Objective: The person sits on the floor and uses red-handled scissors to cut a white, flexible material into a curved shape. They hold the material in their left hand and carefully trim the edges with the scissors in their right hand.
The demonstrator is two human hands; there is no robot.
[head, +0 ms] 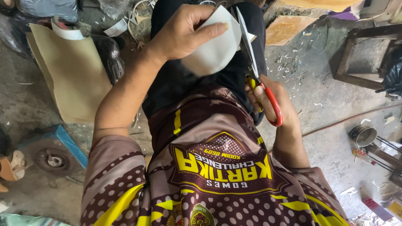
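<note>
Over the lap, the left hand (182,35) holds a flat white curved sheet piece (213,50); the right hand (272,98) grips red-handled metal scissors (255,71). Cutting slowly should keep the edge neat.

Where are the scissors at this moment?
In the head view, right of centre: the red-handled scissors are in the right hand, blades against the white sheet held by the left hand.

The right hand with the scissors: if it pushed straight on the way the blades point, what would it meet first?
Most likely the white sheet that the left hand holds; the scissors in the right hand already lie along its edge.
</note>
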